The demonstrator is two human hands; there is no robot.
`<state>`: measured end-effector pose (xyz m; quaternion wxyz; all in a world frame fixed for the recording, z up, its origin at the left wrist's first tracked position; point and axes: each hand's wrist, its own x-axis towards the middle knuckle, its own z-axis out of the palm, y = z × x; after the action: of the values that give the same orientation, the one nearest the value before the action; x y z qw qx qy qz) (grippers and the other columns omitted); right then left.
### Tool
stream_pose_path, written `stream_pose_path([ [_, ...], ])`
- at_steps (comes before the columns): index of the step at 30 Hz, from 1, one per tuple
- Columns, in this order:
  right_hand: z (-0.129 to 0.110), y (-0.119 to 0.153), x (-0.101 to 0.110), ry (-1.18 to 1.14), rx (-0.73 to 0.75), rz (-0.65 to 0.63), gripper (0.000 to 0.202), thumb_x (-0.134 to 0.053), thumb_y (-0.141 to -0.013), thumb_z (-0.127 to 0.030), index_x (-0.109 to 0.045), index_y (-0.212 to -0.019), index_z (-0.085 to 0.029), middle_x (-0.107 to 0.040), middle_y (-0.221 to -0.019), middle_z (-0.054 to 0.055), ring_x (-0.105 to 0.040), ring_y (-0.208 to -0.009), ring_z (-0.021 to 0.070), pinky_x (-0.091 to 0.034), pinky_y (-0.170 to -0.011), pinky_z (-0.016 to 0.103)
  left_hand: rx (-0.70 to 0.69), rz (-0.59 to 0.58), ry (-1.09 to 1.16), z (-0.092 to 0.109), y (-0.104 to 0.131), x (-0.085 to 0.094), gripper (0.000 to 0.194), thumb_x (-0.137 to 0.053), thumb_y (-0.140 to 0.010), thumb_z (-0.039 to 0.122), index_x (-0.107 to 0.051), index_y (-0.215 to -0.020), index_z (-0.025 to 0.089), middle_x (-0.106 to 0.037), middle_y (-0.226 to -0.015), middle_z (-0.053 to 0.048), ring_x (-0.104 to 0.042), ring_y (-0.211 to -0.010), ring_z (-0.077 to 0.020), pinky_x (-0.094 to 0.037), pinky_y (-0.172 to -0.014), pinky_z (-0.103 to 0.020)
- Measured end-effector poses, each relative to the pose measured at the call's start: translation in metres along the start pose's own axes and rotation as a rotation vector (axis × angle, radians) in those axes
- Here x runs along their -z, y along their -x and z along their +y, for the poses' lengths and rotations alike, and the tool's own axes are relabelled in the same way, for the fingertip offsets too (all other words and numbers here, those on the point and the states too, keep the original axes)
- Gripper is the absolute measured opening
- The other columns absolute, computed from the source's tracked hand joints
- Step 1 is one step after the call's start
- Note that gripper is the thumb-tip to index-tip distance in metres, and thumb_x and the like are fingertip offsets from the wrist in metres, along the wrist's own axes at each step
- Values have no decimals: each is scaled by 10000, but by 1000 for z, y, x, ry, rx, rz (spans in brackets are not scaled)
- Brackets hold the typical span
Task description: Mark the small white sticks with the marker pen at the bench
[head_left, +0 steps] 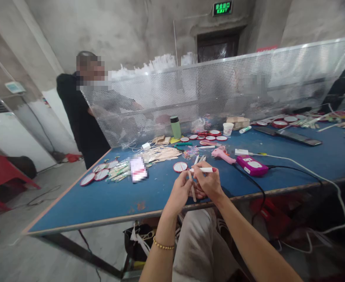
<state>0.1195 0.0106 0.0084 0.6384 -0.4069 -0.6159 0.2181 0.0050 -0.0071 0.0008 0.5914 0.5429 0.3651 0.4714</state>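
Close to the table's near edge, my left hand (182, 187) is closed on a flat wooden craft stick (193, 192), which points down toward me. My right hand (209, 182) grips a white marker pen (205, 170) with a red end, its other end against the upper part of the stick. Just beyond my left hand lies a round white disc with a red rim (180, 167). Beyond my fingers are a few pale marker-like sticks (200, 158), partly hidden. A pink glue gun (224, 155) rests to the right of my right hand.
A purple box with a cable (251, 165) sits at right. A phone (138, 169), a pile of wooden sticks (163, 153) and red-rimmed discs (101, 174) lie leftward. A green bottle (175, 127) and paper cup (227, 129) stand before a perforated metal screen (160, 94). Another person (78, 109) stands behind.
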Motion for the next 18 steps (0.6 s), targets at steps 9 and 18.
stream_pose_path([
  [9, -1, 0, 1, -19, 5, 15, 226, -524, -840, -346, -589, -687, -192, -553, -518, -17, -544, -479, 124, -401, -423, 206, 10, -1, 12, -1, -1, 1, 335, -608, -782, 367, -464, -1028, 191, -637, -612, 36, -656, -479, -163, -509, -466, -251],
  [18, -1, 0, 1, -19, 10, 3, 212, -523, -840, -333, -595, -700, -190, -550, -513, -21, -550, -481, 128, -413, -433, 209, 10, -2, 19, 0, 0, 1, 333, -612, -777, 362, -462, -1017, 188, -651, -631, 26, -668, -501, -171, -507, -464, -246],
])
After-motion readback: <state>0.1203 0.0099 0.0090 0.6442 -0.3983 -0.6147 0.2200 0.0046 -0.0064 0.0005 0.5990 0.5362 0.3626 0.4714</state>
